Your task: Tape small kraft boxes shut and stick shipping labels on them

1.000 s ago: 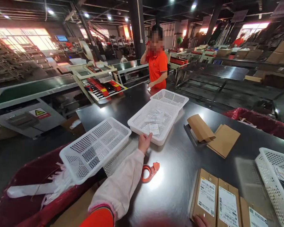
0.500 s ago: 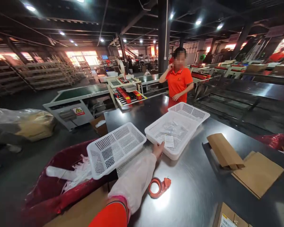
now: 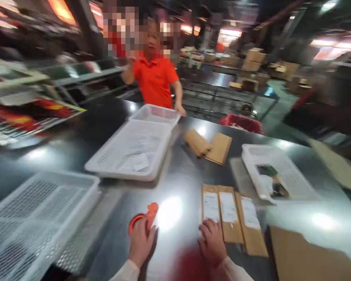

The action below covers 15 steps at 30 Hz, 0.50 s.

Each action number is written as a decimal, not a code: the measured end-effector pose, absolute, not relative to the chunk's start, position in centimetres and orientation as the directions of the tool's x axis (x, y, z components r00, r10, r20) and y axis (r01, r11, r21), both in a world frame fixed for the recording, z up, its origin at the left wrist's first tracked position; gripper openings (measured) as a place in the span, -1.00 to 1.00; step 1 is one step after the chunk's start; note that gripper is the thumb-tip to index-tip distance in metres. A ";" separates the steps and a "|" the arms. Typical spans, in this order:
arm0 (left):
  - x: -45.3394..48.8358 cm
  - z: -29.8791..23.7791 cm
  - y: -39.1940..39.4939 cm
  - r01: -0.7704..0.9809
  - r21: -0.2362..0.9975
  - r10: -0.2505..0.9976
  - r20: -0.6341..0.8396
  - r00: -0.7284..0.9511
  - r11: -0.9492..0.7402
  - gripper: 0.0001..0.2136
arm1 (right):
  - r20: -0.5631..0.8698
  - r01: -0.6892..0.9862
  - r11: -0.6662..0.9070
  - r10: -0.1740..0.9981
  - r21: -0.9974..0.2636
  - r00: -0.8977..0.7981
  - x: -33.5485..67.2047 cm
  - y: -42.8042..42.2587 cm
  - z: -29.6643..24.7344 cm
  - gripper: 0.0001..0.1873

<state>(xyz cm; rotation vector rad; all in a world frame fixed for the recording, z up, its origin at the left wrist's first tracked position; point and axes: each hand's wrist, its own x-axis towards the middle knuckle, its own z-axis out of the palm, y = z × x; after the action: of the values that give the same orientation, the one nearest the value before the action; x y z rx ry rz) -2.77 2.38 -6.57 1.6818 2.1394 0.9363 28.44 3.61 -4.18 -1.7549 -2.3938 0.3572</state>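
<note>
The picture is motion-blurred. My left hand (image 3: 140, 244) lies over an orange tape dispenser (image 3: 148, 214) on the dark metal table (image 3: 181, 175), fingers closed around its near end. My right hand (image 3: 212, 244) rests with its fingertips on the near end of three brown labelled packets (image 3: 229, 214) laid side by side. A white mesh basket (image 3: 119, 173) holding clear bags and a slip sits beyond the dispenser.
An empty white basket (image 3: 32, 210) is at near left, another (image 3: 253, 171) with small items at right, a further one (image 3: 155, 113) at the far edge under a co-worker's hand. Folded brown paper bags (image 3: 210, 146), a red bin (image 3: 241, 123), cardboard (image 3: 304, 253) at near right.
The view swung right and down. My left hand drew back from the middle basket onto the tape dispenser. My right hand came into view on the packets. The co-worker's hand reached the far basket.
</note>
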 end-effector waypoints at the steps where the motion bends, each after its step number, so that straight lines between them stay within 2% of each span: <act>1: -2.8 -6.9 1.9 0.807 0.584 0.942 0.216 -0.257 0.087 -0.66 | -0.019 0.925 0.239 0.967 -0.295 -0.255 29.2 3.0 -3.4 -0.58; 3: -2.3 -7.5 1.4 0.839 0.543 0.949 0.274 -0.156 -0.019 -0.69 | 0.028 0.950 0.098 0.995 -0.296 -0.094 32.3 1.8 -2.0 -0.59; 5: -0.9 -7.5 1.1 0.805 0.578 0.960 0.278 -0.041 -0.133 -0.71 | 0.118 0.954 -0.110 0.982 -0.279 0.148 37.2 0.0 -0.7 -0.63; 8: 3.2 -6.4 0.1 0.664 0.708 0.971 0.185 0.154 -0.240 -0.74 | 0.239 0.873 -0.419 0.847 -0.248 0.474 46.2 -3.9 1.0 -0.58; 12: 11.3 -3.7 -1.2 0.471 0.853 0.893 -0.014 0.450 -0.223 -0.78 | 0.245 0.662 -0.728 0.619 -0.179 0.746 58.0 -9.6 2.3 -0.34; 15: 18.7 -2.3 -2.3 0.401 0.904 0.784 -0.140 0.605 -0.148 -0.77 | 0.184 0.583 -0.796 0.556 -0.161 0.811 65.5 -12.4 2.6 -0.26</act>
<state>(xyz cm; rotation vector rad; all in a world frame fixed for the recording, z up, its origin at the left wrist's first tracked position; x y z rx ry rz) 18.73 -2.31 -2.34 1.7652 0.9702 0.4494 65.53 -12.42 2.64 -2.7864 -0.8871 -0.1882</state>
